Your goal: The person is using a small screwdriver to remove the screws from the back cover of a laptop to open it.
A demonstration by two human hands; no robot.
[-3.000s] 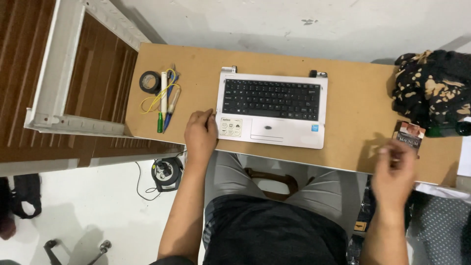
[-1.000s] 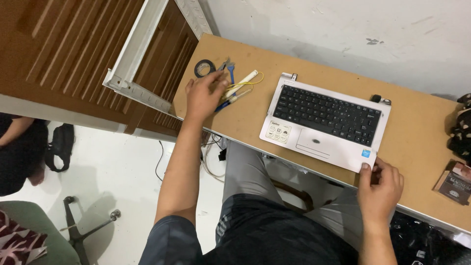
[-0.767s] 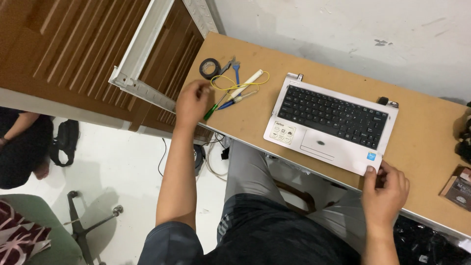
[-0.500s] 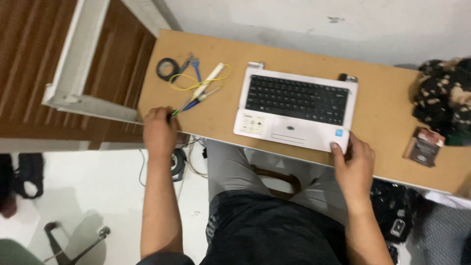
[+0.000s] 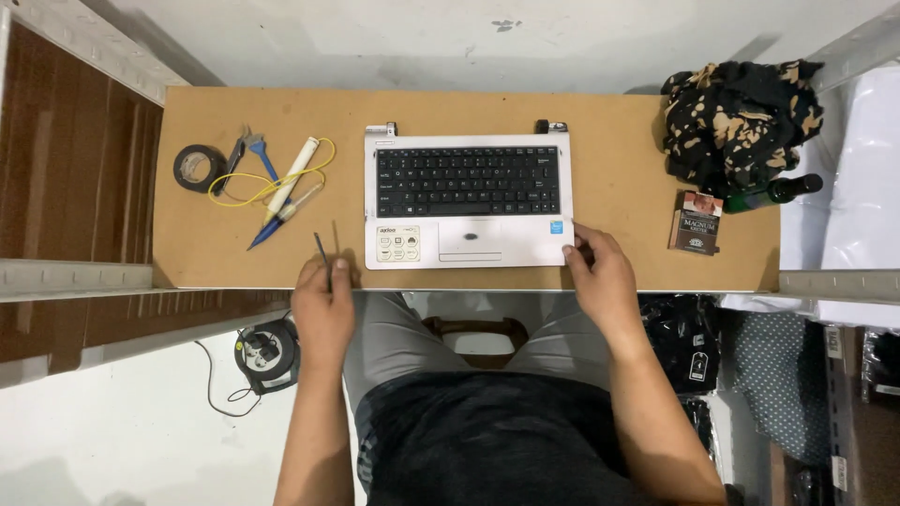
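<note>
A white laptop base with a black keyboard and no screen lies in the middle of the brown desk. My left hand is at the desk's front edge, left of the laptop, holding a thin dark screwdriver that points away from me. My right hand rests on the desk with its fingers on the laptop's front right corner.
At the desk's left lie a black tape roll, pliers, a white tool with a yellow wire and a blue pen. A small box, dark bottle and patterned cloth sit right. A cable reel is on the floor.
My left hand reached the tool pile, picked up the thin screwdriver and drew back to the front edge. My right hand moved from the far right onto the laptop's corner.
</note>
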